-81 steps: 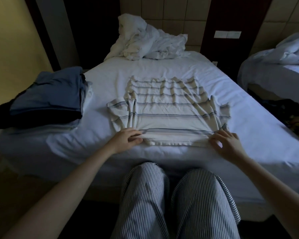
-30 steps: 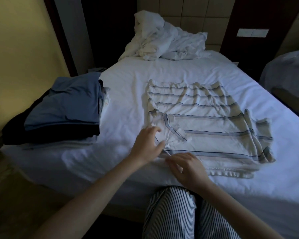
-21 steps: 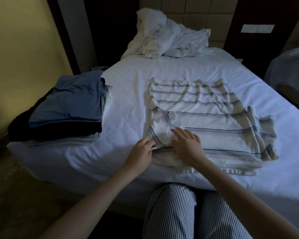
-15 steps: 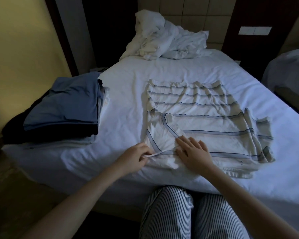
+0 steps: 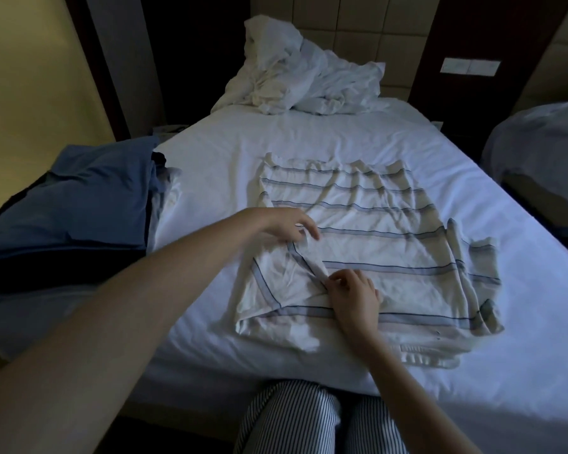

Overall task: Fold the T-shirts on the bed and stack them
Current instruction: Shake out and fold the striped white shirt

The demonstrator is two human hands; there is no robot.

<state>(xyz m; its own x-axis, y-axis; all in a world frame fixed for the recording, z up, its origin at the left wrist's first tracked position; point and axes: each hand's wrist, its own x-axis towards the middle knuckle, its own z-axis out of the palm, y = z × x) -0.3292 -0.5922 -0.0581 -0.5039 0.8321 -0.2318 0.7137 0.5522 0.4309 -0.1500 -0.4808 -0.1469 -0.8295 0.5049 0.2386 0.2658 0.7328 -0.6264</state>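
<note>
Left hand (image 5: pixel 282 226) pinches a folded corner of the striped T-shirt (image 5: pixel 381 253); right hand (image 5: pixel 354 298) pinches its crease

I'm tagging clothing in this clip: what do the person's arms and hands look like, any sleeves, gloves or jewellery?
Both forearms are bare to the frame edge, no sleeve in view. The left hand and right hand wear no gloves, and no watch, ring or bracelet shows. Below, pinstriped trousers cover the knees.
</note>
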